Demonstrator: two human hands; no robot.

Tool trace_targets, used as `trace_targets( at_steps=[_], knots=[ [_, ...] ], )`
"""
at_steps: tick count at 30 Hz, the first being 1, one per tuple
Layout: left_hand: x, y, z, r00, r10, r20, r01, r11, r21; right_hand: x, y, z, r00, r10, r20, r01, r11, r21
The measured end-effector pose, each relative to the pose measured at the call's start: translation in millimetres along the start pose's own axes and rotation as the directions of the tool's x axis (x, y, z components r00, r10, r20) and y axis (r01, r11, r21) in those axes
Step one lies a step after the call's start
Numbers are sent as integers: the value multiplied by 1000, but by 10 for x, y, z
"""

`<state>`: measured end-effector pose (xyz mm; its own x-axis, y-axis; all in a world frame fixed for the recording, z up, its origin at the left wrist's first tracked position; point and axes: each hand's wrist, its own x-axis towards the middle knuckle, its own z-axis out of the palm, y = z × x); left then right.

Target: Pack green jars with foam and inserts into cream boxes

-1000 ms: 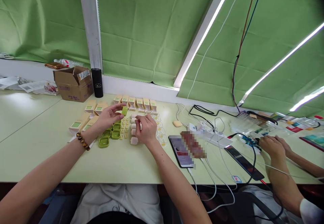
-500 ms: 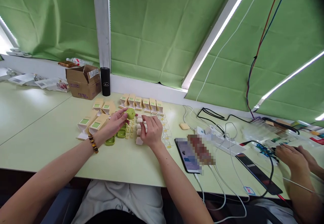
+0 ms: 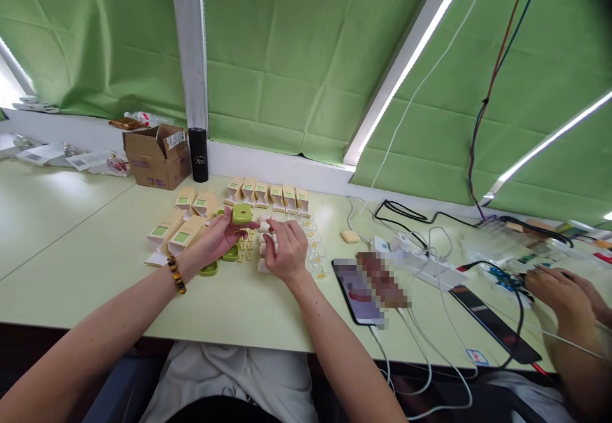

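L hand [image 3: 220, 238] clamping green case [image 3: 242, 213], now turning dark-spotted face to view; R hand [image 3: 289, 248] at white blocks [image 3: 262, 265] rt of case, grip unclr.

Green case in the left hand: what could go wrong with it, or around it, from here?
The green case might slip from the grip of the left hand and, if it fell, scatter the small yellow pieces close by. The right hand, right at the row of white pieces, could nudge some out of line.
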<state>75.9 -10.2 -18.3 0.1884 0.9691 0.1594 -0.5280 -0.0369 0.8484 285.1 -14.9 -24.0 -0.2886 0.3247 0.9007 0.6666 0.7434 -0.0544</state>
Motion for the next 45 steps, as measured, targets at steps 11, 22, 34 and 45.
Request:
trace_targets(
  at_steps=[11,22,34,45],
  knots=[
    [33,-47,-72,996,83,16,-84,987,137,-42,-115,42,990,-6,143,14,999,-51],
    [-88,-26,25,874,442,201,-401,423,813,-47,-140,32,991,25,132,-23,1000,-17],
    [-172,39,123,830,461,314,-443,202,874,-87,-106,83,990,-5,139,5,1000,-1],
    [-181,17,118,800,498,334,-456,145,878,-67,-111,97,991,2,136,4,999,-45]
  ],
)
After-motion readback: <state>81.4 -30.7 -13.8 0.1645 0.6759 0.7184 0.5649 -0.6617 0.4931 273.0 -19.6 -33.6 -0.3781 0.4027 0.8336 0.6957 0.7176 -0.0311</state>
